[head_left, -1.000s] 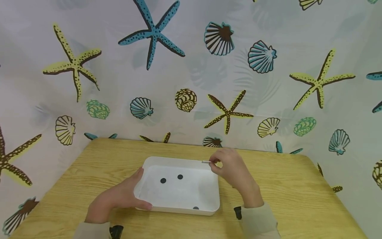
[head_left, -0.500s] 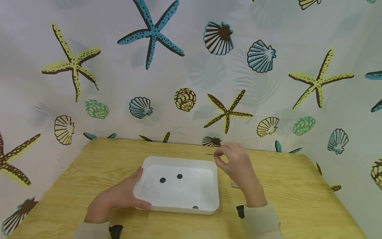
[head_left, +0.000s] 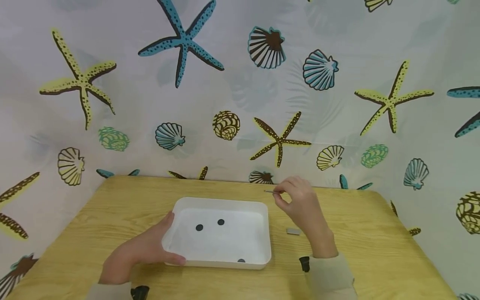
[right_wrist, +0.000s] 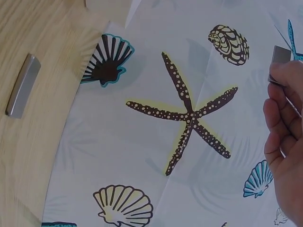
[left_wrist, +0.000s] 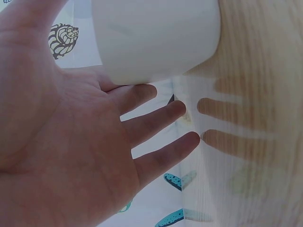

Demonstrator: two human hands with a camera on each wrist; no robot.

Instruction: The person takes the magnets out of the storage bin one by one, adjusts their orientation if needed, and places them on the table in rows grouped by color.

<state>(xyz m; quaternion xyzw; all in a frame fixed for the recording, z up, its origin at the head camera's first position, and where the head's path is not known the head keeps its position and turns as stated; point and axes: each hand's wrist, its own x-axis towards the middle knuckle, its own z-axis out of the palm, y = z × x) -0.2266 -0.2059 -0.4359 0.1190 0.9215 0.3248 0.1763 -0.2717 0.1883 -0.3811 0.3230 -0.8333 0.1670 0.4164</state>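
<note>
A shallow white tray (head_left: 228, 241) stands on the wooden table with three dark round discs inside: two discs (head_left: 210, 225) toward the left, and one disc (head_left: 241, 261) partly hidden by the front wall. My left hand (head_left: 144, 246) holds the tray's left end, thumb along the front wall. In the left wrist view, three fingers (left_wrist: 161, 123) extend straight past the tray's underside. Beyond the tray's right back corner, my right hand (head_left: 300, 204) is raised, pinching a small flat grey metal bar (right_wrist: 280, 56) between thumb and fingers.
A second grey metal bar (head_left: 293, 231) lies on the wooden table (head_left: 360, 250), right of the tray. Behind the table hangs a white cloth (head_left: 240, 83) printed with starfish and shells.
My right hand has lifted the bar up and back, away from the tray's right rear corner. The bar on the table has come out from behind that hand. My left hand keeps its hold.
</note>
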